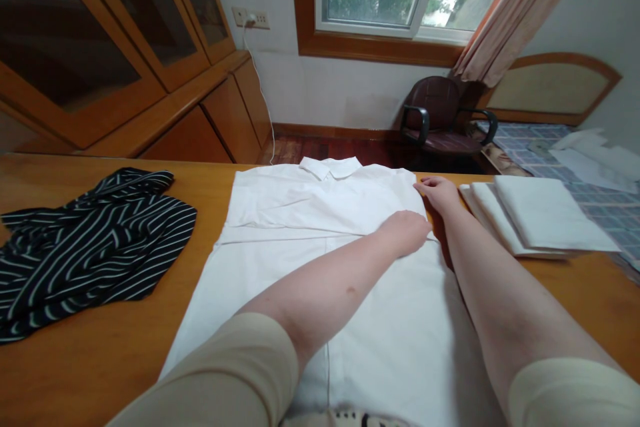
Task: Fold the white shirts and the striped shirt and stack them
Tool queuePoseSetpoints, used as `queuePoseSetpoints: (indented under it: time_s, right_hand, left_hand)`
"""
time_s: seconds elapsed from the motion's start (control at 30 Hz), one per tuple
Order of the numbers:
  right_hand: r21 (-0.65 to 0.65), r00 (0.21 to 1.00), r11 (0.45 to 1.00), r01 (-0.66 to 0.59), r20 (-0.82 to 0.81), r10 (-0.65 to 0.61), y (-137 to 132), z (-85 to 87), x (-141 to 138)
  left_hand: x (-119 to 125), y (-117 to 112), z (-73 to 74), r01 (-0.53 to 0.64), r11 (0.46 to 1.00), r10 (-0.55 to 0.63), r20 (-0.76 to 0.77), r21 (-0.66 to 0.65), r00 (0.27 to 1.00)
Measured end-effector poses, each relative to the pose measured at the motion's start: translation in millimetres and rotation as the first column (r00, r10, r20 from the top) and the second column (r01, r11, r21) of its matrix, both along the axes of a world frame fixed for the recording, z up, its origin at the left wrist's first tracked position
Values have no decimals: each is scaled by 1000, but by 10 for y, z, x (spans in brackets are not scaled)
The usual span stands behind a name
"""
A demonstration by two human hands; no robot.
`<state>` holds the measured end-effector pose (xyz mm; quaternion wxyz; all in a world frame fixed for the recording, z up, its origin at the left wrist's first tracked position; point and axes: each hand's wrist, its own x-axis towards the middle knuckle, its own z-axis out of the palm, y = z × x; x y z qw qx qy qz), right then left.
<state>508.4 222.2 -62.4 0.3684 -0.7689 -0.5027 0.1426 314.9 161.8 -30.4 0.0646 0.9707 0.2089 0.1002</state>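
A white collared shirt (300,280) is spread front up on the wooden table, its collar at the far edge. A fold runs across it below the chest, and the sleeves are not visible. Across the shirt reaches my left hand (407,232), its fingers closed on the fabric at the right side near the fold. Just beyond it, my right hand (439,193) pinches the shirt's right edge near the shoulder between thumb and fingers. The left fingertips are partly hidden behind the hand.
A crumpled black-and-white striped garment (100,240) lies on the table (175,320) at left. Folded white cloths (545,213) are stacked at right. Past the table are an armchair (440,113), a bed (530,147) and a glass-door cabinet (155,90).
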Motion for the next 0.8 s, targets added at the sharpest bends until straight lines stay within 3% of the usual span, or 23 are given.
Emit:
queuePoseSetpoints:
  time_s: [0.13,0.33,0.5,0.8]
  right_hand:
    - [-2,999,1000,-8,39,8,-15,36,-17]
    - [-58,997,998,9,77,-4,-44,92,-75]
    - [-50,986,999,-20,166,28,-18,66,-73]
    - [-58,969,998,-6,248,21,5,46,-54]
  left_hand:
    - [0,-58,37,-77,997,74,93,29,993]
    - [2,-61,27,-36,999,35,88,9,995]
    - [34,-86,12,-125,991,130,140,-42,982]
    - [55,-69,-14,76,997,-78,36,33,996]
